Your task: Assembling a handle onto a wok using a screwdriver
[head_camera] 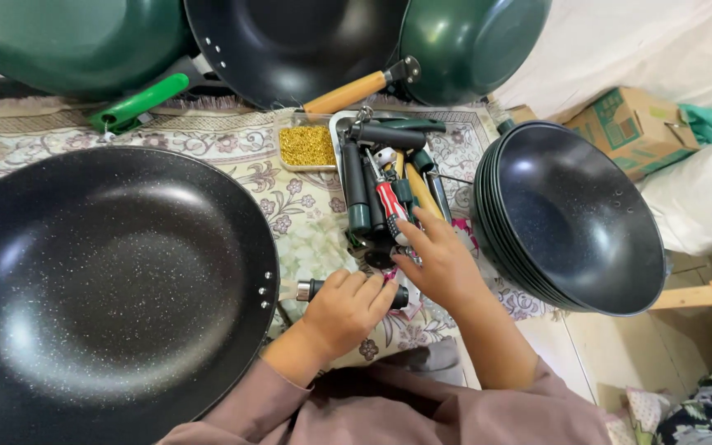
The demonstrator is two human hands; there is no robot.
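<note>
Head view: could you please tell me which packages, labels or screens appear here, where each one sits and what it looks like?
Cardboard box: upper right, beyond the stack of dark pans; brown, rectangular, with green printed panels.
White bag: right edge, just below the box; soft and bulging.
Clear tub: on the patterned cloth, left of the tool tray; small, square, filled with gold-coloured bits.
No screens or signs show.

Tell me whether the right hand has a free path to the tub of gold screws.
Probably yes: the right hand rests on the tool tray, and the tub of gold screws lies open beside it, nothing covering it.
</note>
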